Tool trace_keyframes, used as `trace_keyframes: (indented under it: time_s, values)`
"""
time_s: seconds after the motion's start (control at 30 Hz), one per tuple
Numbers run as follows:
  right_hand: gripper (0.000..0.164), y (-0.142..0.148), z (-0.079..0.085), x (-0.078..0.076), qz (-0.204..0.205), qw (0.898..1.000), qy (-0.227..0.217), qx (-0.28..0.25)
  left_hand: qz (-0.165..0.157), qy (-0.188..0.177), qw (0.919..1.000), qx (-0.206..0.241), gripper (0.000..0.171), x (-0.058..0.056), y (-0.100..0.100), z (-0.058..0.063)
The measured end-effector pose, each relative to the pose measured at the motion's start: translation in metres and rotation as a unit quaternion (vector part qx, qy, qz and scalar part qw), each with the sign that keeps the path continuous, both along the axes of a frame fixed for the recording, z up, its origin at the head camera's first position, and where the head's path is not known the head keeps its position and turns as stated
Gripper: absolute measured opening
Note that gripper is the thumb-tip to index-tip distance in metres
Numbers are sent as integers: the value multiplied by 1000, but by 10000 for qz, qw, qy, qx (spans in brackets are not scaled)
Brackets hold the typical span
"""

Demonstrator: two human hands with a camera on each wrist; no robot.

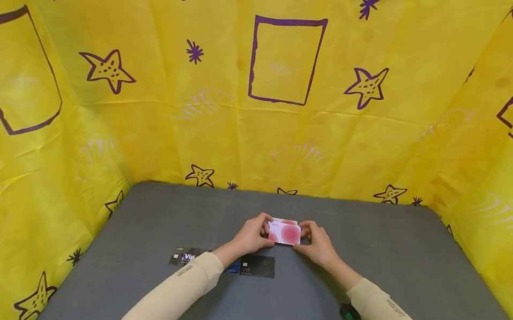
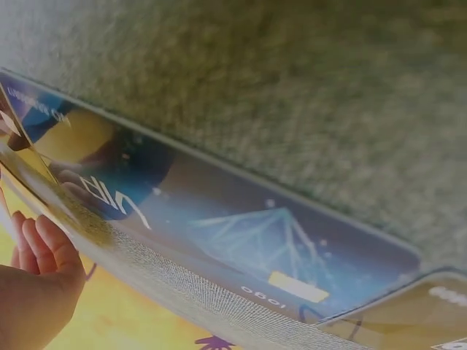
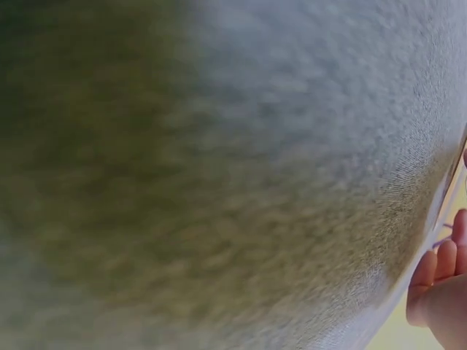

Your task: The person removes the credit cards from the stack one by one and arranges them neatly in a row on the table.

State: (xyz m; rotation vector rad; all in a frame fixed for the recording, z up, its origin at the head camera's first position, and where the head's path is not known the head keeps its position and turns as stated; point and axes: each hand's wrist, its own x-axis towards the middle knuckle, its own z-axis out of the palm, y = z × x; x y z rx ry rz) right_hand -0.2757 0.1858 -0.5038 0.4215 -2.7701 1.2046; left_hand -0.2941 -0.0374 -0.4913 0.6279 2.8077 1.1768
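Note:
A small stack of white cards with pink-red circles sits at the middle of the grey table. My left hand pinches its left end and my right hand pinches its right end. A second card edge shows just behind the top one. In the left wrist view, curled fingers show at the lower left beside a dark blue VIP card lying flat on the felt. The right wrist view shows mostly blurred felt with fingers at the right edge.
A row of dark VIP cards lies flat near my left forearm. A small dark green object sits under my right forearm. Yellow sheeting with purple stars walls the table on three sides.

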Motion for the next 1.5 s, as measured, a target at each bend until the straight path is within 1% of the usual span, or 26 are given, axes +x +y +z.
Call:
trace_keyframes:
  time_s: [0.17,0.4,0.6,0.8,1.03,1.2,1.33,1.5]
  values:
    - [56,4,1,9,73,9999,74,-26,-133,-18,9999,10,57,7,0,0]
    - [55,8,-1,20,84,10000,28,-42,-305,153,9994,26,55,16,-2,0]
    - [53,11,-1,27,167,9998,127,-33,-393,72,9992,32,55,26,-4,4]
    - [53,13,1,36,223,9997,-92,78,-371,194,9989,-220,52,34,-6,3]
    - [52,16,0,44,339,9991,-213,130,-352,310,9971,-606,51,44,-6,3]
    - [50,20,-1,48,365,9988,-287,167,-359,293,9967,-664,52,49,-5,2]
    - [50,24,-2,52,423,9985,-224,279,-387,351,9960,-721,54,54,-5,1]
    - [50,28,-1,57,560,9976,77,405,-422,478,9948,-791,54,60,-3,2]
